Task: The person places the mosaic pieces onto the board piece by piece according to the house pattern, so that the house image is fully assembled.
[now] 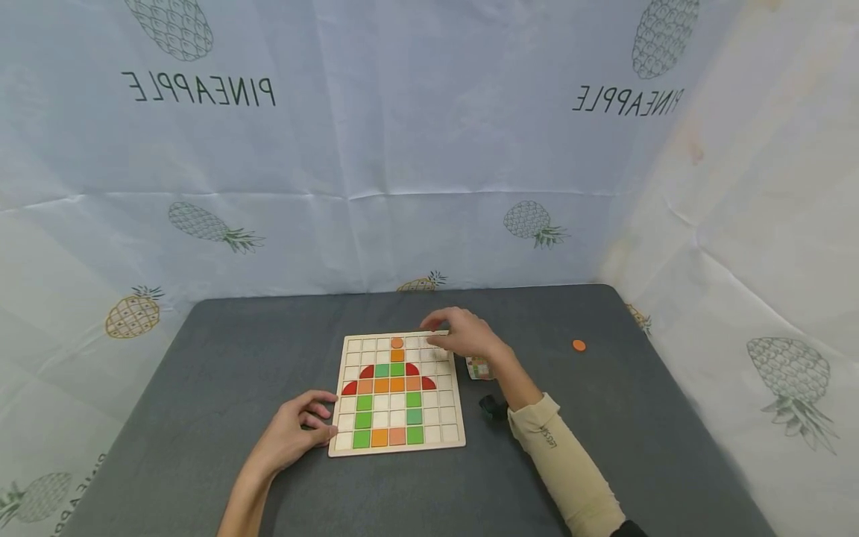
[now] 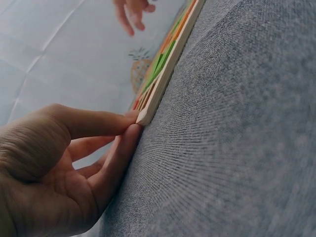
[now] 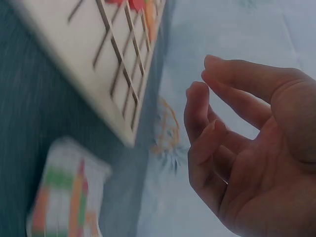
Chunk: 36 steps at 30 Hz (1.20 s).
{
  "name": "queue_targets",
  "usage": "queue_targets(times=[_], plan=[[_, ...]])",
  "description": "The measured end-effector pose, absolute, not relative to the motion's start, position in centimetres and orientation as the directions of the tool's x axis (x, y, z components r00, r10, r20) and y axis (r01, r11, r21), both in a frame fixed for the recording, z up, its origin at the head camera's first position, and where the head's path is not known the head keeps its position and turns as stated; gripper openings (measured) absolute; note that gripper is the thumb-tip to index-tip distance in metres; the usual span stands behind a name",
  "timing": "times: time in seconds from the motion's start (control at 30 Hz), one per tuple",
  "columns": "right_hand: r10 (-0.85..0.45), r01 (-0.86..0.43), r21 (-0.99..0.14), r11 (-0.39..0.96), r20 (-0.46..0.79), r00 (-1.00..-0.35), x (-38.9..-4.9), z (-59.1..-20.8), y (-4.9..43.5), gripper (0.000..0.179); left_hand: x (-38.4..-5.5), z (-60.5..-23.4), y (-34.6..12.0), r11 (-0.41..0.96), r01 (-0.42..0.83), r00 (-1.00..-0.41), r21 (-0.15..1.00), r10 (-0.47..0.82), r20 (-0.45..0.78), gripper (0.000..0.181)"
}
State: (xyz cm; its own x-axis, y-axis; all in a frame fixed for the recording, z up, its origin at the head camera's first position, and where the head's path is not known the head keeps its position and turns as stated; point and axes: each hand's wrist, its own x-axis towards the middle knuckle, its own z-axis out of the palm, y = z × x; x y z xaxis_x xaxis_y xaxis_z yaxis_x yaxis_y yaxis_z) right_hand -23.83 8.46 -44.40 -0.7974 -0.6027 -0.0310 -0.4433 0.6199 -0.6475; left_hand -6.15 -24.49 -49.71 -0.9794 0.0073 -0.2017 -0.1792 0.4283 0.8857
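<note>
A square wooden grid board [image 1: 448, 415] lies on the table. Red, green, orange and salmon pieces fill some of its cells in a figure topped by an orange disc [image 1: 397, 343]. My left hand [image 1: 295, 432] is at the board's left side, and in the left wrist view its thumb and fingertips [image 2: 129, 118] pinch the corner. Over the board's far right corner hovers my right hand [image 1: 463, 333], fingers loosely bent. In the right wrist view nothing sits between its fingertips [image 3: 200, 91], and the board's pale frame [image 3: 84, 84] is beside it.
Partly under the right forearm lies a small pattern card [image 1: 479, 368], with a black object [image 1: 493, 407] nearer me. A loose orange disc [image 1: 579, 345] rests farther right on the dark grey table [image 1: 221, 358]. Pineapple-print cloth [image 1: 429, 134] hangs behind and at both sides.
</note>
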Motion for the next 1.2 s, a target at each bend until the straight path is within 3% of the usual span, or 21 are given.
queue_targets(times=[0.2, 0.7, 1.2], plan=[[-0.583, -0.416, -0.691, 0.591, -0.010, -0.812, -24.0, -43.6, 14.0, 0.038, -6.2, -49.7, -24.5, 0.436, -0.174, -0.981, 0.883, 0.006, -0.196, 0.060], [-0.360, -0.202, -0.722, 0.662, -0.070, -0.930, -23.8, -44.4, 28.4, 0.050, -6.2, -49.5, -24.4, 0.430, -0.193, -0.977, 0.882, -0.001, -0.213, 0.059], [-0.219, -0.047, -0.703, 0.710, -0.157, -0.963, -22.4, -47.7, 34.5, 0.054, -6.3, -49.7, -24.3, 0.434, -0.197, -0.977, 0.879, -0.016, -0.211, 0.059]])
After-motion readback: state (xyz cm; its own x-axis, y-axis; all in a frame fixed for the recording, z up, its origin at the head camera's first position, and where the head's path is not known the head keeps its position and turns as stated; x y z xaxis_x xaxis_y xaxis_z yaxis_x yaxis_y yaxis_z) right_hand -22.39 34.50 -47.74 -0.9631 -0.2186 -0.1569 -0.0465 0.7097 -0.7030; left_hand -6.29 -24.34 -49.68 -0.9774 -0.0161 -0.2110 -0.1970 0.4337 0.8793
